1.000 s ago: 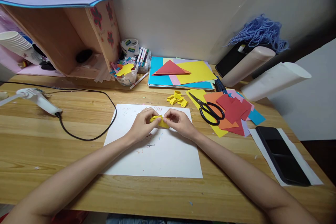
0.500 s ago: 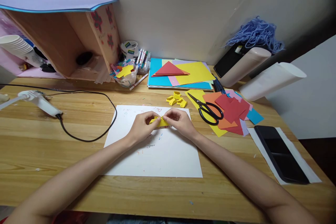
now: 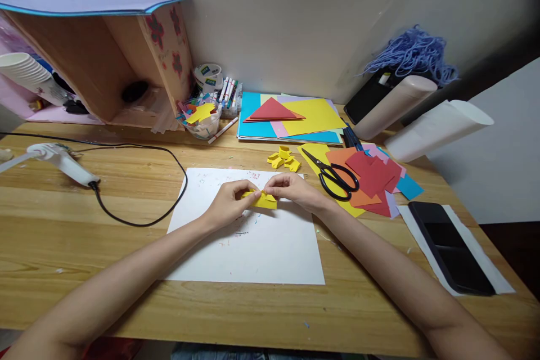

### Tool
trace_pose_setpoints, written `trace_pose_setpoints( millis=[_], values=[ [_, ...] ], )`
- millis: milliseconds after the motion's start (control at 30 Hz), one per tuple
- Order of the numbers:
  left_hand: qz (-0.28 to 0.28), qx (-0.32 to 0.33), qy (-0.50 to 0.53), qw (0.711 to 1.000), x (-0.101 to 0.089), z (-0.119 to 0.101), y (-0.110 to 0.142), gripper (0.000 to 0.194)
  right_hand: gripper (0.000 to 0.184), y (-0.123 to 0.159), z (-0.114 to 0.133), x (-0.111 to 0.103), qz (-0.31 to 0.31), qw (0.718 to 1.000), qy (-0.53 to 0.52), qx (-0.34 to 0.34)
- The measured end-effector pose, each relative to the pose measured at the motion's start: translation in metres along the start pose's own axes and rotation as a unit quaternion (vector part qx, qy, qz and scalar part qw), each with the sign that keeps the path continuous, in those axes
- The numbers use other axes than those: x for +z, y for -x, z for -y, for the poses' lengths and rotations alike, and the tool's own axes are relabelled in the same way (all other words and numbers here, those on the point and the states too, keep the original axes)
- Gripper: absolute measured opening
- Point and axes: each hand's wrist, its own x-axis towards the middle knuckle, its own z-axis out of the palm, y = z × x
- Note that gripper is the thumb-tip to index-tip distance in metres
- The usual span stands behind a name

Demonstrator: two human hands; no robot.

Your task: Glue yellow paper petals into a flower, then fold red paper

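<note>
Over the white sheet, the left hand has its grip pinched tight on folded yellow paper, the right hand's grip nipping its far edge! Beyond, small yellow pieces cluster on the surface; behind them, a coloured paper stack.

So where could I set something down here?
Mostly bare wood shows left of the white paper, between the black cable and left forearm, and between the paper and the desk's near edge. The right side's crowded: scissors, paper scraps, phone.
</note>
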Motion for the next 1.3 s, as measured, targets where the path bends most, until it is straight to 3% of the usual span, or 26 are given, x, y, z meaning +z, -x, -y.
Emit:
trace_pose_setpoints(
  millis=[300,600,1033,1300],
  values=[
    [0.017,0.017,-0.024,0.999,-0.0010,0.0000,-0.0003,0.023,0.024,0.0010,0.0072,-0.0037,0.052,0.998,0.001,0.029],
    [0.014,0.061,-0.082,0.995,0.0004,-0.0007,0.0022,0.021,0.027,0.0009,0.0066,-0.0026,0.045,0.998,0.039,0.029],
    [0.035,0.047,-0.046,0.997,0.0007,-0.0025,0.0010,0.021,0.024,0.0018,0.0049,-0.0046,0.083,0.996,0.014,0.008],
    [0.014,0.005,-0.013,1.000,0.0007,-0.0051,0.0019,0.026,0.020,0.0028,0.0031,-0.0040,0.050,0.999,-0.014,0.007]
  ],
)
